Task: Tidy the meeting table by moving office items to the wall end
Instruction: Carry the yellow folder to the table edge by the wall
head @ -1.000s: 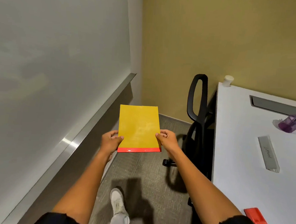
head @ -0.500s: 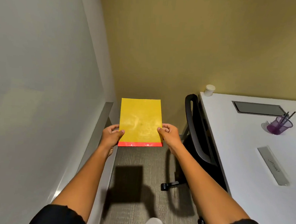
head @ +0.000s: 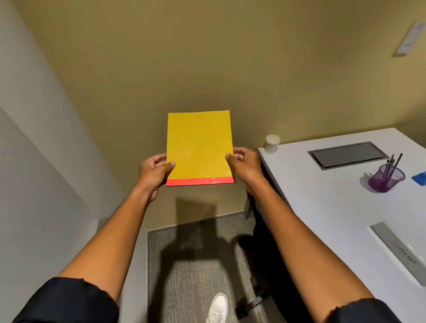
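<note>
A white shoe [head: 216,311] stands on the grey carpet at the near edge. Above it, the left hand [head: 154,171] and right hand [head: 244,164] pinch the 2 side edges of a yellow folder [head: 199,145] with a red strip, held in the air left of the table [head: 329,206]. On the table lie a nameplate [head: 401,252], then a purple pen cup [head: 385,177], and a paper cup [head: 272,143] at the far corner by the wall.

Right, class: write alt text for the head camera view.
Two bare hands, left hand and right hand, hold a yellow folder with a red bottom strip upright beside a white table carrying a paper cup and purple pen holder.
</note>
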Action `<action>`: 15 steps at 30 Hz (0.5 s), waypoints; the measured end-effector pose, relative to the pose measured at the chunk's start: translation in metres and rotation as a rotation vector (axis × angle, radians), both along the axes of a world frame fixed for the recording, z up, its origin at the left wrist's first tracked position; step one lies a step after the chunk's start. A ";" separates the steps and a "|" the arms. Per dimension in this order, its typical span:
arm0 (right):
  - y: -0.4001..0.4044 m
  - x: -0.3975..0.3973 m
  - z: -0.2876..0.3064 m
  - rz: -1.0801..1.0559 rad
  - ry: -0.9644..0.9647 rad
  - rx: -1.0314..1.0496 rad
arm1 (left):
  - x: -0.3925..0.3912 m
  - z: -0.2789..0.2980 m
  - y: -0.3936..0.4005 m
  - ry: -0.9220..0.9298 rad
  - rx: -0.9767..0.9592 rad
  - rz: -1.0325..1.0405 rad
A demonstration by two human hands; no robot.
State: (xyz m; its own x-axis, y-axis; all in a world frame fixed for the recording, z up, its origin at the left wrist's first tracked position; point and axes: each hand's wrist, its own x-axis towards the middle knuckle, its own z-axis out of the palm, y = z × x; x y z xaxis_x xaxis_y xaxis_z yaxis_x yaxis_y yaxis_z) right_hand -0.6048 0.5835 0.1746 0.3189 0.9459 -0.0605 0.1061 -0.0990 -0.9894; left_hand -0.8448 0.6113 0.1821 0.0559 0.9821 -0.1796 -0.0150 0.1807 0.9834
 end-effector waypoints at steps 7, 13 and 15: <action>0.083 0.098 0.002 -0.204 -0.001 -0.055 | 0.106 0.011 0.121 0.017 -0.021 -0.156; 0.114 0.167 -0.010 -0.365 0.028 -0.092 | 0.191 0.005 0.190 0.077 -0.009 -0.339; 0.121 0.187 -0.015 -0.421 0.045 -0.104 | 0.218 0.001 0.209 0.108 -0.001 -0.395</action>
State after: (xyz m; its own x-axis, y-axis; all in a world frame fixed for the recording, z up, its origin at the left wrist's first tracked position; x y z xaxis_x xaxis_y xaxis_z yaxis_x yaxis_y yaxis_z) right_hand -0.4180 0.7046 0.1592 0.6700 0.7223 -0.1714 -0.0078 -0.2240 -0.9746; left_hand -0.6272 0.8201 0.1834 0.4092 0.8888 -0.2064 0.1589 0.1533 0.9753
